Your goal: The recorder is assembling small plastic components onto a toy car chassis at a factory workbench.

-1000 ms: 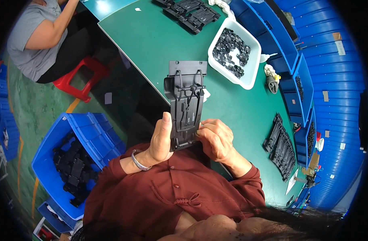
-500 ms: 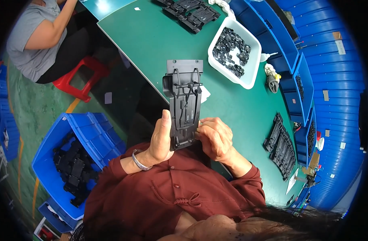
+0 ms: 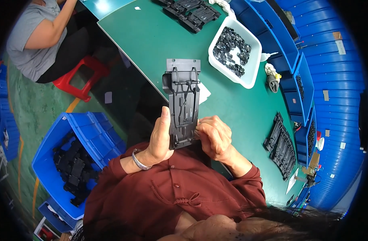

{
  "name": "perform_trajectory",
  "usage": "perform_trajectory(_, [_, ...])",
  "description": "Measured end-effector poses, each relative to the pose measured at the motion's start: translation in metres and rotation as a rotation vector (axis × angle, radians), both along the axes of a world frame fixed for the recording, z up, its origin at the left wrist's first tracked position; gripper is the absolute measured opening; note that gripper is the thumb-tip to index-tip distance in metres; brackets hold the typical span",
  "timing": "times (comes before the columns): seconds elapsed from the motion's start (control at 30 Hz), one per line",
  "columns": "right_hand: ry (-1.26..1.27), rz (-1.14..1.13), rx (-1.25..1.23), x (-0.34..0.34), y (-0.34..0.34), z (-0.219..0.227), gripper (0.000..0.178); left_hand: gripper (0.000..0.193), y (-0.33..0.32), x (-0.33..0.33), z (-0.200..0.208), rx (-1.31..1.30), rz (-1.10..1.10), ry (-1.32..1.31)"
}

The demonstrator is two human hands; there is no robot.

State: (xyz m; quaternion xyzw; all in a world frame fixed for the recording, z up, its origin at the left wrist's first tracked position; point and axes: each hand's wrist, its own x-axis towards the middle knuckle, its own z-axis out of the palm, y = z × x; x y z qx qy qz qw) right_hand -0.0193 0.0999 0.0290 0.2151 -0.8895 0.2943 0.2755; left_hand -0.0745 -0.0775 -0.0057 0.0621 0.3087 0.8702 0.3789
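In front of my chest a long black plastic chassis [image 3: 185, 108] is held up, its face of moulded ribs, rods and an axle-like crosspiece turned to view. Along its lower left edge lies my left hand [image 3: 160, 138], thumb pointing up and the other fingers hidden behind the part. My right hand [image 3: 214, 135] is closed, with thumb and bent fingers pinched at the lower right edge. Whether a small piece sits between those fingertips is hidden.
On the green table [image 3: 236, 120] stands a white tub [image 3: 254, 76] of small black pieces. More black plastic parts [image 3: 280, 146] lie at the right, others [image 3: 192, 14] at the far end. Blue bins [image 3: 300, 90] line the right. A blue crate [image 3: 51, 136] holds black parts; a seated person [image 3: 39, 36] is at left.
The upper end of the chassis has tilted slightly to the left. Both hands keep nearly the same places on it, the right fingers shifting only a little.
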Motion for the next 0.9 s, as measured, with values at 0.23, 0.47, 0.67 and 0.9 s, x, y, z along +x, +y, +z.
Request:
perform_trajectory(0.23, [-0.002,-0.003,-0.005,-0.0006,-0.0005,-0.0006,0.032,0.070,0.0016,-0.0005,0.0021,-0.011,0.020,-0.044])
perform_trajectory(0.47, [-0.016,0.003,-0.011,-0.0018,-0.0012,0.0005,0.033,0.070,-0.0003,-0.0011,0.0008,-0.002,0.005,-0.058])
perform_trajectory(0.67, [-0.024,0.003,-0.020,-0.0012,-0.0018,-0.0006,0.033,0.070,-0.0009,-0.0010,0.0010,-0.003,0.006,-0.080])
perform_trajectory(0.9, [-0.036,0.008,-0.094,-0.0031,-0.0005,-0.0028,0.032,0.070,0.0016,-0.0021,0.0044,0.006,0.054,-0.149])
